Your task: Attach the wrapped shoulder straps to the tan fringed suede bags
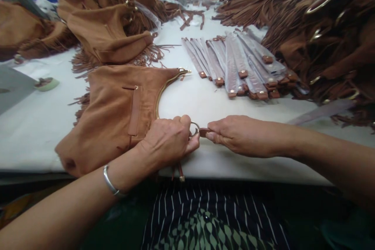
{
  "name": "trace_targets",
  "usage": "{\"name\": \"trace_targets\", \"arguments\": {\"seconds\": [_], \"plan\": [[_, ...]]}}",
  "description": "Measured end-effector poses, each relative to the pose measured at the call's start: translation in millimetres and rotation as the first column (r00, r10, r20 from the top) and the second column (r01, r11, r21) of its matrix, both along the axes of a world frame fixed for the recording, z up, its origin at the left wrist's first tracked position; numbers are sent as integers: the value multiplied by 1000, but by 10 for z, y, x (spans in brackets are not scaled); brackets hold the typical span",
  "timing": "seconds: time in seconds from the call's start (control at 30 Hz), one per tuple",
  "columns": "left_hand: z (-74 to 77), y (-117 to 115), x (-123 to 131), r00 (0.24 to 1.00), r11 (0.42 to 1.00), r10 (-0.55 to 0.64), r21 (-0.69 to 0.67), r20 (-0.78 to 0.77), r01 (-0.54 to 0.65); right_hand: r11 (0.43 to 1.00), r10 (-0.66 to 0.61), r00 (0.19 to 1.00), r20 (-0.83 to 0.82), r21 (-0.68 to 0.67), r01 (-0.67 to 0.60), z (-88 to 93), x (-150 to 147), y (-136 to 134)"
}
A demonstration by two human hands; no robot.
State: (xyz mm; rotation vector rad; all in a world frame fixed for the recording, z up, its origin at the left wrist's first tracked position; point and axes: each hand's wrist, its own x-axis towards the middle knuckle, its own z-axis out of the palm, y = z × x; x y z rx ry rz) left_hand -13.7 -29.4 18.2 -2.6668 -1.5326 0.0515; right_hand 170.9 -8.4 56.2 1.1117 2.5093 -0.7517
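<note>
A tan suede bag [114, 113] with a fringe lies flat on the white table [205, 101] in front of me. My left hand [168, 140] is closed around the bag's near corner, at a gold metal ring [195, 127]. My right hand [243, 134] pinches the end of a dark brown strap [204, 131] right at that ring. A silver bangle [110, 183] sits on my left wrist. A thin brown strap end [181, 172] hangs over the table edge below my left hand.
Several plastic-wrapped brown straps [237, 66] lie in a row mid-table. More suede bags [108, 27] are piled at the back left, and a heap of fringed bags with gold rings [328, 35] fills the right. A tape roll [47, 84] lies left. Other people stand at the far edge.
</note>
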Motion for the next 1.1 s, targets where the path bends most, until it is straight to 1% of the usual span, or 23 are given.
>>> {"name": "trace_targets", "arguments": {"seconds": [0.13, 0.27, 0.43, 0.53, 0.63, 0.73, 0.87, 1.0, 1.03, 1.1], "plan": [[1, 4, 9, 1000, 1000, 7, -26, -8, -8, 995, -15, 999, 50, 101, 10, 25, -7, -77], [7, -2, 23, 999, 999, 23, -40, -22, -24, 980, 0, 998, 67, 200, -14, 6, -58, -164], [-4, -3, 25, 999, 999, 23, -21, -35, -23, 930, -31, 998, 62, 368, 6, -63, -133, -283], [-9, -7, 22, 999, 1000, 5, -2, -37, -5, 904, -25, 999, 45, 427, 3, -118, -149, -328], [-5, -2, 24, 999, 1000, -2, -6, -35, 2, 892, -44, 998, 45, 453, 19, -155, -160, -348], [3, 21, 29, 999, 1000, -8, -29, -44, 7, 889, -103, 993, 63, 454, 64, -167, -194, -355], [10, 66, 30, 997, 996, -56, -67, -56, 52, 882, -174, 982, 72, 456, 123, -166, -236, -348], [33, 87, 35, 996, 994, -86, -71, -39, 83, 883, -165, 985, 55, 454, 122, -109, -211, -327], [44, 85, 40, 996, 994, -78, -79, -32, 75, 886, -156, 986, 60, 450, 113, -82, -203, -327], [72, 74, 56, 1000, 994, -22, -104, -16, 20, 886, -135, 987, 83, 456, 83, -20, -203, -343]]}}
